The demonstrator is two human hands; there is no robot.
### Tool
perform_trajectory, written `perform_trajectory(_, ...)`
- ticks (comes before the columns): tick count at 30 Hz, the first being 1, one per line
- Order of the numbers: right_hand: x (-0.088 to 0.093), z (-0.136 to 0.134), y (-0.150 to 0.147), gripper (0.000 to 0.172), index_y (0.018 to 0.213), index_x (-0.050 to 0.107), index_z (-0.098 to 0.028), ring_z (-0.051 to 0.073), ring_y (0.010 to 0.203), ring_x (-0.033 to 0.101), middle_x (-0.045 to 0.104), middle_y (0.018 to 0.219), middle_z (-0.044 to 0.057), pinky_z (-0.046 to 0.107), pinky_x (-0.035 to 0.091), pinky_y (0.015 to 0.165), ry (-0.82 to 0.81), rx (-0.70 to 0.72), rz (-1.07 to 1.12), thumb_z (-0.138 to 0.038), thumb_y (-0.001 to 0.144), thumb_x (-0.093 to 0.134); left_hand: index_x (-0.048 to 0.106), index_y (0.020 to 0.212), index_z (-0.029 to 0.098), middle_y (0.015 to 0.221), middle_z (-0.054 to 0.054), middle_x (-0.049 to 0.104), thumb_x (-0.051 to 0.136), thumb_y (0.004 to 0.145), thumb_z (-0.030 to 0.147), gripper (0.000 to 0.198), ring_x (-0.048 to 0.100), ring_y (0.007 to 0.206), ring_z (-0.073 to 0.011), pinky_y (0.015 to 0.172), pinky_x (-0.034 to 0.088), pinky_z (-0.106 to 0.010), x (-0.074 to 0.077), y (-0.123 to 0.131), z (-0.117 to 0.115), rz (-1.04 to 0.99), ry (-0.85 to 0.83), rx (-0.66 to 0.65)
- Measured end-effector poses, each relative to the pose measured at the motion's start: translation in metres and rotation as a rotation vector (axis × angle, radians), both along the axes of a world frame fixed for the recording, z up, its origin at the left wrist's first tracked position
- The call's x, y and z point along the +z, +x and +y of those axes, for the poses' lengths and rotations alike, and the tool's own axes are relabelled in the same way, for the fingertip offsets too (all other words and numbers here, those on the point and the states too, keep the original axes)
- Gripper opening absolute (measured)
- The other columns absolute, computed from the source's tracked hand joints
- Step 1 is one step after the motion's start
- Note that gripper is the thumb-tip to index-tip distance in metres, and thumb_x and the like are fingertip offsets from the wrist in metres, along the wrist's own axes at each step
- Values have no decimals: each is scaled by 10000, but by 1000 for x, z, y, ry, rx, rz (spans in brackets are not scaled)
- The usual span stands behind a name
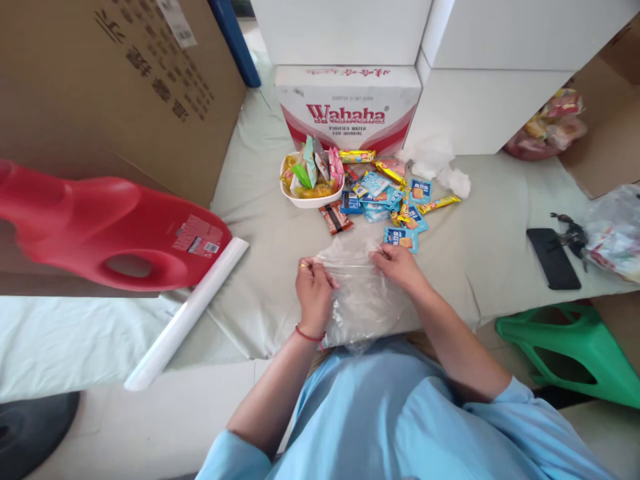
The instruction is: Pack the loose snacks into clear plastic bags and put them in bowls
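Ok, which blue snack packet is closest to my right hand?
The light-blue packet just beyond your right hand; the other blue packets lie farther back, toward the water box.

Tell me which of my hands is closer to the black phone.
Right. Your right hand, pinching the clear plastic bag, is to the left of the black phone; your left hand, at the bag's other side, is farther left.

Storeroom-like place — stacked white boxes [487,110]
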State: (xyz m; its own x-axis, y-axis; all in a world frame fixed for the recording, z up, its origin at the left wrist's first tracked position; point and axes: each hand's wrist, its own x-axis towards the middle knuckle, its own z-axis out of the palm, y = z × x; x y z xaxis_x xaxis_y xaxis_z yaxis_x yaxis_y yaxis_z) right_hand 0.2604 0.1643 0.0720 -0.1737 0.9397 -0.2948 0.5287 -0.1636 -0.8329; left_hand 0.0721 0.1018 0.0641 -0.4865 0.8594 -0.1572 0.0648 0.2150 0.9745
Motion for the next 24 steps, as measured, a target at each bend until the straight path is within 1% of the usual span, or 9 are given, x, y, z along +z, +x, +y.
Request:
perform_trajectory(4, -5, 1, 24, 346, 761, 543, -244, 168, 564, 615, 585, 606, -40, 248, 449, 502, -192, -109, 255, -564, 779, 673, 480, 844, 258, 539, 89, 413, 423, 1036, 486, 304, 442, 410, -138, 471, 371, -275, -1, -42, 5, 103, -108, -71)
perform_trajectory(8, -7, -3, 35, 344, 754, 549, -245, 164, 495, 587, 586, 556, -37, 256, 432, 480, -176, -151, 185, -567, 781, 666, 543, 872, 237, 621, 46, 511, 502, 982, 467, 258, 509, 525, -160, 574, 416, -305, -5, -58, 7, 295, -193, -98)
perform_trajectory(11, -7, -7, 35, 329, 740, 546, -248, 163, 468, 572, 591, 529, -30, 263, 414, 494, -106, -135, 61, -554, 847, 599, 568, 1060, 209, 850, -30, 625, 648, 889, 425, 286, 609, 778, -217, 772, 481, -375, -8, -52, 4, 609, -43, 76)
perform_trajectory(13, -5, -8, 34, 320, 739, 551, -251, 171, 469, 577, 591, 514, -27, 270, 419, 508, -82, -134, 7, -540, 875, 566, 582, 1026, 217, 910, -67, 631, 673, 881, 400, 250, 615, 893, -252, 887, 474, -436, -11, -45, -4, 813, 120, 115)
perform_trajectory(14, -3, -9, 33, 313, 737, 553, -253, 175, 471, 580, 590, 506, -27, 273, 424, 514, -81, -135, -10, -530, 882, 556, 594, 953, 230, 874, -67, 629, 659, 900, 378, 170, 617, 896, -255, 911, 464, -451, -13, -41, -9, 892, 193, 41)
perform_trajectory(16, -1, -9, 32, 300, 731, 550, -256, 180, 471, 584, 587, 495, -26, 276, 432, 522, -88, -141, -25, -510, 891, 544, 616, 842, 250, 759, -48, 626, 607, 945, 312, 121, 640, 851, -237, 899, 454, -435, -19, -38, -20, 985, 292, -274)
perform_trajectory(19, -1, -9, 33, 294, 734, 549, -254, 184, 482, 604, 590, 501, -26, 275, 447, 536, -100, -145, -9, -494, 903, 537, 711, 917, 286, 771, -41, 712, 546, 980, 224, 187, 716, 923, -204, 888, 458, -385, -25, -38, -32, 1019, 341, -716)
perform_trajectory(22, -5, -10, 35, 297, 742, 538, -252, 197, 514, 642, 573, 510, -32, 271, 449, 534, -103, -149, 23, -499, 907, 541, 744, 1133, 309, 1102, -77, 802, 524, 1007, 230, 266, 695, 1225, -240, 1111, 407, -468, -24, -41, -30, 1063, 295, -766)
perform_trajectory(24, -7, -11, 38, 300, 747, 536, -249, 194, 516, 645, 562, 520, -36, 266, 440, 522, -98, -142, 44, -505, 902, 546, 695, 1313, 282, 1371, -127, 727, 514, 1029, 301, 337, 579, 1414, -307, 1256, 211, -625, -21, -42, -23, 1116, 213, -670)
